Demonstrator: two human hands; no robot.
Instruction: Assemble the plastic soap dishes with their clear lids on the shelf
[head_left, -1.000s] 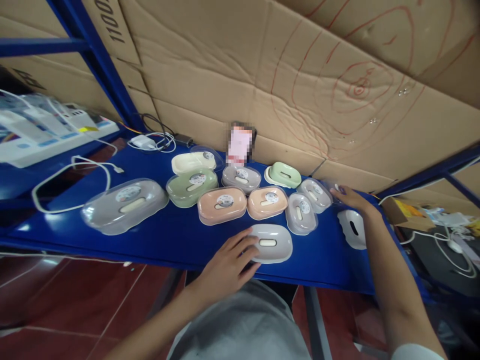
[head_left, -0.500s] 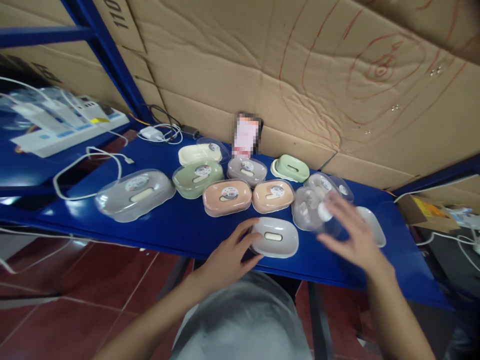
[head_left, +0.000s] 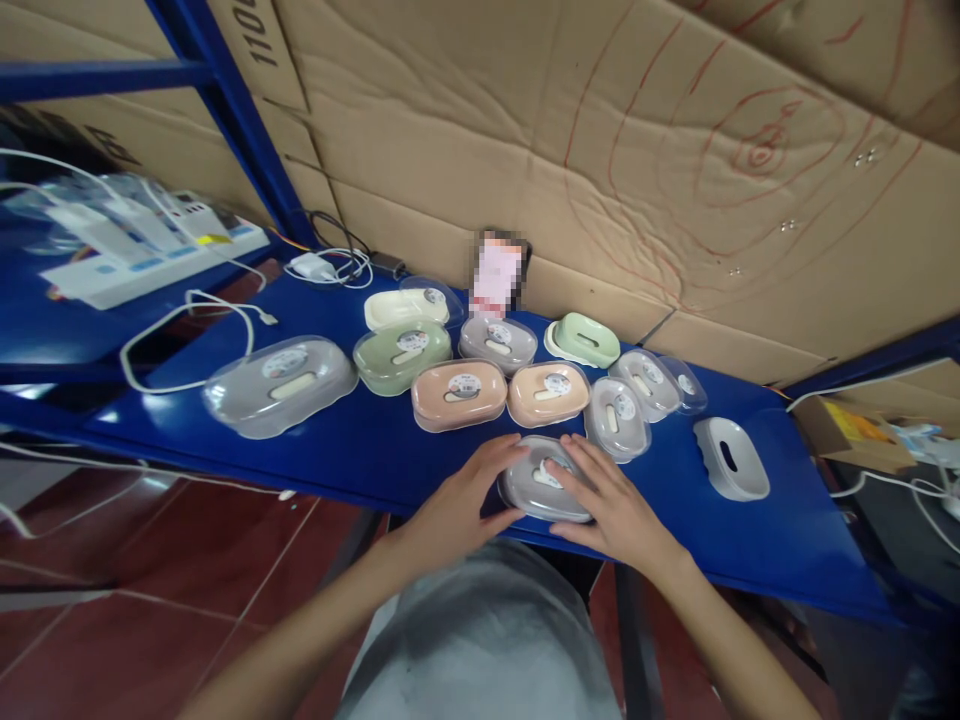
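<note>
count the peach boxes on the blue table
2. One peach box sits right of the leftmost green box; the other peach box is just right of it, behind the grey box between the left hand and right hand. None seems hidden.

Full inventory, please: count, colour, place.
Table: 1, blue, middle
Grey dishes: 6, grey, front, rear, both ends
Peach dishes: 2, peach, centre
Green dishes: 2, green, left and rear
Cream dish: 1, cream, rear left
Lids: several, clear, over or beside dishes
Phone: 1, dark, rear
Charger: 1, white, rear left
Cables: several, white or black, sides
Power strip: 1, white, far left
Box: 1, brown, far right
Cardboard: count unclear, brown, behind
Floor: 1, red, below
Shirt: 1, grey, bottom
Left hand: 1, bare, on front dish
Right hand: 1, bare, on front lid
</note>
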